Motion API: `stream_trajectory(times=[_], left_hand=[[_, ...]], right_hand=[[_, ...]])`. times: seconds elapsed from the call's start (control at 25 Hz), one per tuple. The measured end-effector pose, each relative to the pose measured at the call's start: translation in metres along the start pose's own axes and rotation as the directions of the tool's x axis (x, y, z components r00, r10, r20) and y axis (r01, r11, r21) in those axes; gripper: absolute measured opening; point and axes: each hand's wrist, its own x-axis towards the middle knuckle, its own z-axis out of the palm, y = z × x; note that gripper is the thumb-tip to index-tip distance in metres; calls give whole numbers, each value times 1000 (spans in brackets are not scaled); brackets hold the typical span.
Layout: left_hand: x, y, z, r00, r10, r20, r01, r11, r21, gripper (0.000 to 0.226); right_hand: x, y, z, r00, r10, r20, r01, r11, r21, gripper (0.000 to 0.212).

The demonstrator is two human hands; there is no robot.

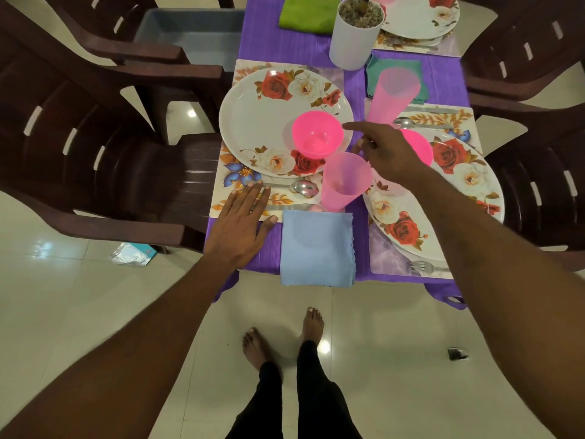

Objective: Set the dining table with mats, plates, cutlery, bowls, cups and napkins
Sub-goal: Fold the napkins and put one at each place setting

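A purple-clothed table [285, 45] carries floral mats and plates. On the left plate [253, 122] stands a pink bowl [316, 133]. A pink cup [345, 180] stands just below it, beside a spoon [304, 186]. My left hand [240, 223] lies flat and open on the near corner of the left mat [221, 198], next to a folded blue napkin [316, 248]. My right hand [383, 150] hovers open above the pink cup, forefinger stretched toward the bowl, holding nothing. It partly hides a second pink bowl [421, 147] on the right plate [468, 179]. A second pink cup [392, 93] stands behind.
Dark brown plastic chairs [95, 137] flank the table on both sides. A white pot of pebbles [354, 36] stands mid-table, with a green napkin [307, 14] and teal napkin [380, 71] nearby. A fork [424, 267] lies at the right mat's near edge. My bare feet [285, 337] stand on pale tiles.
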Motion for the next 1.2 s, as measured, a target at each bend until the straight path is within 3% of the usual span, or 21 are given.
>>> stream_trajectory(times=[0.16,0.32,0.68,0.8,0.88,1.0,1.08,1.2], left_hand=[[-1,1,-2,999,3,-46,-5,999,-39,64],[-5,4,-4,991,109,-73,-111,993,-25,57],[-5,3,1,995,103,10,-102,992,-80,55],[-6,4,0,996,84,4,-83,990,-111,52],[-5,4,0,997,79,3,-78,990,-114,53],[-4,4,0,996,92,-14,-93,991,-95,53],[-6,3,0,994,105,-14,-106,992,-70,53],[-8,3,0,993,121,-11,-122,992,-20,52]], right_hand=[[25,1,0,978,-122,166,144,981,-128,47],[41,0,9,928,-184,324,286,909,-302,36],[31,15,1,952,-154,265,236,920,-314,35],[15,6,1,986,-147,81,164,946,-280,50],[-12,-7,3,985,-87,-152,59,982,-179,53],[-71,-21,19,873,258,-413,-179,959,221,54],[-108,-29,48,816,451,-360,-265,847,461,57],[-129,-38,95,840,496,-219,-309,770,558,70]])
